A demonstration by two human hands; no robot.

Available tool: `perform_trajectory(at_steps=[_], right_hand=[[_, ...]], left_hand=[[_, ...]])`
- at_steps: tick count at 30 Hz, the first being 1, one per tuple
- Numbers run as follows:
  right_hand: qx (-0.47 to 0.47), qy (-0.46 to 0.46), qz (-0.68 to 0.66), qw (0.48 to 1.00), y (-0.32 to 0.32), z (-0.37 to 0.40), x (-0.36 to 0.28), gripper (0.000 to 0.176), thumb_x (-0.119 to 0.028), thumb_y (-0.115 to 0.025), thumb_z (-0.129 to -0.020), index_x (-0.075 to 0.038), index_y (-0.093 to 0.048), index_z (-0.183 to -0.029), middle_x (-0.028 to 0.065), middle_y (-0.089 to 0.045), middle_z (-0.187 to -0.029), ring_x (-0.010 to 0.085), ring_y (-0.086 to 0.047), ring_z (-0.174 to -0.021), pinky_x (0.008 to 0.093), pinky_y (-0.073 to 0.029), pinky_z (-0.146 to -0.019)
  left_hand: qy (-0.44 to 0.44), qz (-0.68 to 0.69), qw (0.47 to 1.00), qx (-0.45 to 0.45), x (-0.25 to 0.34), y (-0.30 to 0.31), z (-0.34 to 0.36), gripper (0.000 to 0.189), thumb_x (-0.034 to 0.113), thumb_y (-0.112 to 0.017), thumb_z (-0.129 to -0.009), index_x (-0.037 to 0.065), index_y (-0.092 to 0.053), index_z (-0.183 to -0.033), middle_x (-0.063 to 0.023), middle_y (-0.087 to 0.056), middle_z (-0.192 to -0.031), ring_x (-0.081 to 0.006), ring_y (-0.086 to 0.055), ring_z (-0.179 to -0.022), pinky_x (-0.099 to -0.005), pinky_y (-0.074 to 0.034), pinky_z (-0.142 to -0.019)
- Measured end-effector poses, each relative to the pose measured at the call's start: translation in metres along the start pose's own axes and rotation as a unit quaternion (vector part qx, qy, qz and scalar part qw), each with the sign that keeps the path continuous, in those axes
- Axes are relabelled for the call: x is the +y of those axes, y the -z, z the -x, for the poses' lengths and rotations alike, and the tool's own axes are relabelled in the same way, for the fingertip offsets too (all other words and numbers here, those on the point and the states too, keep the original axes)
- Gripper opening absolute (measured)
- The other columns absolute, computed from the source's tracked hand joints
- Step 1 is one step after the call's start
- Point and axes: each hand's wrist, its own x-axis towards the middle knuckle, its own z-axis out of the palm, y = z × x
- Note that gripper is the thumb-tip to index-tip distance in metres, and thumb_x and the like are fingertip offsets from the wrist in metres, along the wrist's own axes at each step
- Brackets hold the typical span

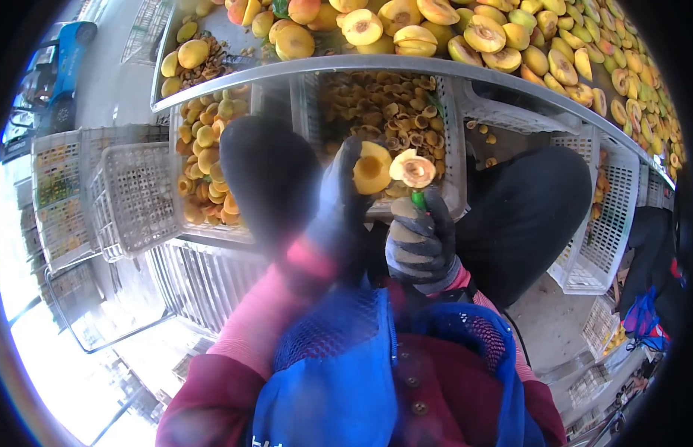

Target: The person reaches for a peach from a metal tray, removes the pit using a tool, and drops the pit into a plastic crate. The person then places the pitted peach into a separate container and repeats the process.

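My left hand (345, 179), in a grey glove, is closed on a yellow fruit half (372, 168) whose hollow, pitless cut side faces the camera. Close beside it, my right hand (421, 242), gloved in grey and black, grips a tool by its green handle (418, 200). At the tool's upper end sits a cut piece of fruit flesh (412, 169) with a brown centre. The tool's tip is hidden behind this piece. Both hands are above a white crate (456, 149) holding brown pits and scraps.
A metal-edged table (287, 67) piled with whole and halved fruit spans the top. Another crate of fruit halves (208, 160) stands left of my knee. Stacked white crates (134, 197) stand farther left, more crates (611, 216) at right. Part of another person (648, 253) shows at far right.
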Motion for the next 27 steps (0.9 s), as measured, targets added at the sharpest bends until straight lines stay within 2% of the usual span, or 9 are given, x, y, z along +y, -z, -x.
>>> perform_trajectory(at_steps=[4,7,10,13,15,16,21,23,27], right_hand=[[0.087,-0.042,-0.075,0.992,0.049,0.006,-0.015,0.047,-0.054,-0.043,-0.094,-0.008,-0.055,-0.092,-0.003,-0.035,-0.061,0.0082,-0.032,-0.045,0.0227,-0.029,-0.036],[0.246,-0.026,0.015,0.969,0.043,0.01,-0.024,0.041,-0.051,-0.049,-0.093,-0.01,-0.054,-0.097,-0.0033,-0.036,-0.063,0.0073,-0.031,-0.047,0.0224,-0.025,-0.039],[0.39,0.07,0.137,0.908,0.02,-0.003,-0.015,0.037,-0.047,-0.052,-0.092,-0.01,-0.054,-0.097,-0.0033,-0.036,-0.063,0.0076,-0.031,-0.048,0.0224,-0.028,-0.041],[0.426,0.092,0.237,0.868,0.019,-0.013,-0.011,0.033,-0.041,-0.057,-0.091,-0.009,-0.056,-0.102,-0.001,-0.048,-0.066,0.0097,-0.043,-0.051,0.0233,-0.036,-0.046],[0.422,0.098,0.324,0.841,0.021,-0.014,-0.01,0.033,-0.04,-0.059,-0.091,-0.009,-0.057,-0.102,-0.0004,-0.053,-0.068,0.0106,-0.048,-0.053,0.0243,-0.04,-0.047],[0.412,0.088,0.363,0.831,0.023,-0.012,-0.015,0.032,-0.039,-0.059,-0.09,-0.009,-0.057,-0.101,-0.0002,-0.054,-0.069,0.011,-0.049,-0.053,0.0248,-0.041,-0.047],[0.425,0.129,0.258,0.858,0.017,-0.01,-0.034,0.031,-0.042,-0.06,-0.089,-0.012,-0.06,-0.099,-0.0034,-0.055,-0.067,0.0095,-0.05,-0.052,0.0231,-0.041,-0.046],[0.455,0.195,0.352,0.794,0.033,-0.003,-0.044,0.031,-0.042,-0.06,-0.089,-0.013,-0.06,-0.099,-0.0043,-0.054,-0.066,0.0081,-0.049,-0.05,0.0217,-0.038,-0.043],[0.487,0.232,0.371,0.756,0.017,-0.012,-0.04,0.03,-0.043,-0.06,-0.089,-0.014,-0.06,-0.098,-0.0054,-0.052,-0.065,0.0068,-0.045,-0.047,0.021,-0.034,-0.04]], left_hand=[[-0.245,-0.432,0.865,0.072,0.066,0.044,-0.019,0.035,0.024,-0.042,-0.099,-0.004,-0.058,-0.113,-0.0109,-0.06,-0.106,-0.0195,-0.059,-0.097,-0.0293,-0.048,-0.086],[-0.197,-0.303,0.919,0.159,0.076,0.14,-0.059,0.028,0.019,-0.054,-0.094,0.001,-0.058,-0.115,-0.0182,-0.061,-0.11,-0.0233,-0.06,-0.096,-0.0324,-0.049,-0.083],[0.045,-0.709,0.679,0.183,0.1,0.152,-0.088,0.047,0.039,-0.065,-0.084,0.005,-0.058,-0.117,-0.0205,-0.06,-0.11,-0.035,-0.06,-0.1,-0.0412,-0.048,-0.085],[-0.103,-0.627,0.76,0.135,0.103,0.092,-0.119,0.044,0.04,-0.067,-0.081,0.007,-0.063,-0.11,-0.0168,-0.063,-0.101,-0.0315,-0.061,-0.099,-0.0387,-0.048,-0.082],[-0.116,-0.645,0.753,0.065,0.084,0.062,-0.154,0.05,0.047,-0.067,-0.078,0.003,-0.063,-0.101,-0.0182,-0.065,-0.094,-0.034,-0.063,-0.091,-0.0409,-0.048,-0.077],[-0.004,-0.687,0.727,-0.009,0.084,0.042,-0.173,0.059,0.055,-0.065,-0.075,0.004,-0.057,-0.102,-0.019,-0.065,-0.097,-0.0337,-0.063,-0.091,-0.0436,-0.049,-0.079],[-0.138,-0.553,0.817,0.082,0.05,0.025,-0.203,0.036,0.032,-0.071,-0.073,0.007,-0.052,-0.093,-0.0142,-0.064,-0.087,-0.0331,-0.064,-0.075,-0.0432,-0.051,-0.066],[-0.224,-0.434,0.865,0.117,0.057,0.02,-0.184,0.022,0.021,-0.065,-0.076,0.009,-0.055,-0.092,-0.0123,-0.061,-0.082,-0.0332,-0.062,-0.072,-0.0431,-0.05,-0.065],[-0.204,-0.531,0.811,0.139,0.043,0.029,-0.172,0.042,0.032,-0.071,-0.074,0.009,-0.053,-0.104,-0.0106,-0.062,-0.083,-0.0325,-0.063,-0.075,-0.0437,-0.051,-0.068]])
